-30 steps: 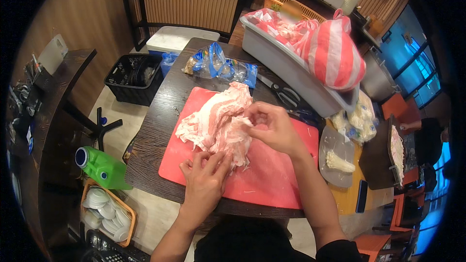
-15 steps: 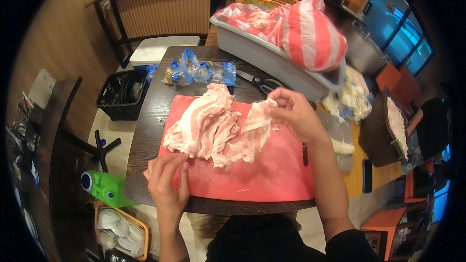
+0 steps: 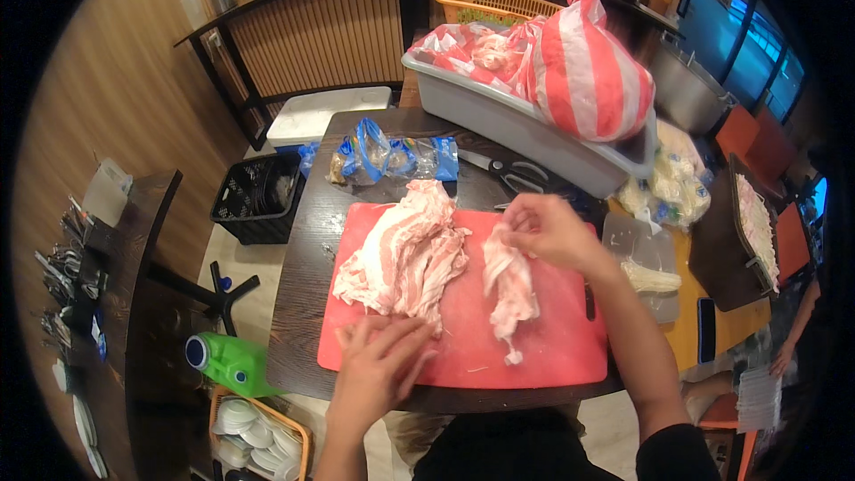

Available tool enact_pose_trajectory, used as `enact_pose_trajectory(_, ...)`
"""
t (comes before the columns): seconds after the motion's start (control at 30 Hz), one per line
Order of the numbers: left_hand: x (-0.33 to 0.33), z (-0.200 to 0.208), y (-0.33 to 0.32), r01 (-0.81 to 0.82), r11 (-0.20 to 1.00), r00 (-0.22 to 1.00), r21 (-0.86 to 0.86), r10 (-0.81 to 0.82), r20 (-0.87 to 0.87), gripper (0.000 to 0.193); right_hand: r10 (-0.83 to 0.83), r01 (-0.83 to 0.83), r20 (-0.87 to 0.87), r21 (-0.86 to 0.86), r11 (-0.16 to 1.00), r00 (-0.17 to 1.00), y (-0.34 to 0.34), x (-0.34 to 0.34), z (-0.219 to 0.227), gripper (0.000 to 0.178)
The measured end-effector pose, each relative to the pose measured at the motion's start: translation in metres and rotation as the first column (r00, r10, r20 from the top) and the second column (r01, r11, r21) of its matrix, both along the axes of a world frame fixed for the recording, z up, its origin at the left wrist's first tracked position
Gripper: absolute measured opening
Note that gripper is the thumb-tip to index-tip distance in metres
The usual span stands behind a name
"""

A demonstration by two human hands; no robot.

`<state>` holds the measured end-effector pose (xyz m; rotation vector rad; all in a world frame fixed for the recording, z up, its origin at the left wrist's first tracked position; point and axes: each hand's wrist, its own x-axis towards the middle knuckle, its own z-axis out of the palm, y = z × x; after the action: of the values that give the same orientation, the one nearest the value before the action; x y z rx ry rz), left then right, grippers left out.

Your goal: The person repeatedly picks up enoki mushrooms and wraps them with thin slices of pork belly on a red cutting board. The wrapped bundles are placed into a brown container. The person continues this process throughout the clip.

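Note:
A heap of pale pink, fatty sliced raw meat point(image 3: 401, 254) lies on the left half of a red cutting board point(image 3: 570, 347). My right hand point(image 3: 554, 232) pinches the upper end of a separate strip of meat point(image 3: 510, 287), which stretches toward me on the right half of the board. At the heap's near edge is my left hand point(image 3: 378, 363), fingers stretched out and holding nothing; whether its fingertips touch the meat is hard to tell. Black-handled scissors point(image 3: 512, 171) rest behind the board, beside a crumpled blue and clear plastic package point(image 3: 392, 156).
A grey tub point(image 3: 525, 129) with a red-and-white striped bag point(image 3: 588, 71) and more meat stands behind. To the right are bagged pale food point(image 3: 672, 183), a phone point(image 3: 706, 330) and a dark meat tray point(image 3: 726, 240). Another person's hand point(image 3: 784, 361) shows far right.
The strip in my right hand has come away from the heap, moving right and hanging straighter. My left hand has shifted right along the heap's near edge. The view has shifted slightly.

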<state>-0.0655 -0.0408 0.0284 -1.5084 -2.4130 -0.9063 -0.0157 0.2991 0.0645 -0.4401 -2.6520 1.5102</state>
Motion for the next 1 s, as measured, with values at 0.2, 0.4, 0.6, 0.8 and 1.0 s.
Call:
enact_pose_trajectory(0.2,-0.072,0.019,0.019,-0.247,0.952,0.967,0.178,0.23,0.111,0.028,0.468,-0.057,-0.507,0.632,0.773,0.724,-0.018,-0.084,-0.011,0.021)
enact_pose_trajectory(0.4,-0.127,0.002,0.082,-0.33,0.943,0.935,-0.044,0.333,0.119,0.038,0.508,-0.42,-0.059,0.486,0.767,0.859,-0.01,-0.143,-0.017,0.027)
enact_pose_trajectory(0.6,-0.134,0.0,0.086,-0.298,0.95,0.914,-0.094,0.312,0.257,0.041,0.253,-0.209,0.004,-0.547,0.811,0.968,0.015,-0.149,-0.071,0.02)
enact_pose_trajectory(0.8,-0.134,0.003,0.084,-0.223,0.965,0.946,-0.14,0.249,0.206,0.043,0.257,-0.255,0.003,0.136,0.957,0.966,0.019,-0.147,-0.065,0.021)
enact_pose_trajectory(1.0,-0.121,0.004,0.08,-0.223,0.974,0.958,-0.045,0.227,0.174,0.046,0.232,-0.21,-0.029,0.332,0.92,0.972,0.009,-0.125,-0.027,0.023)
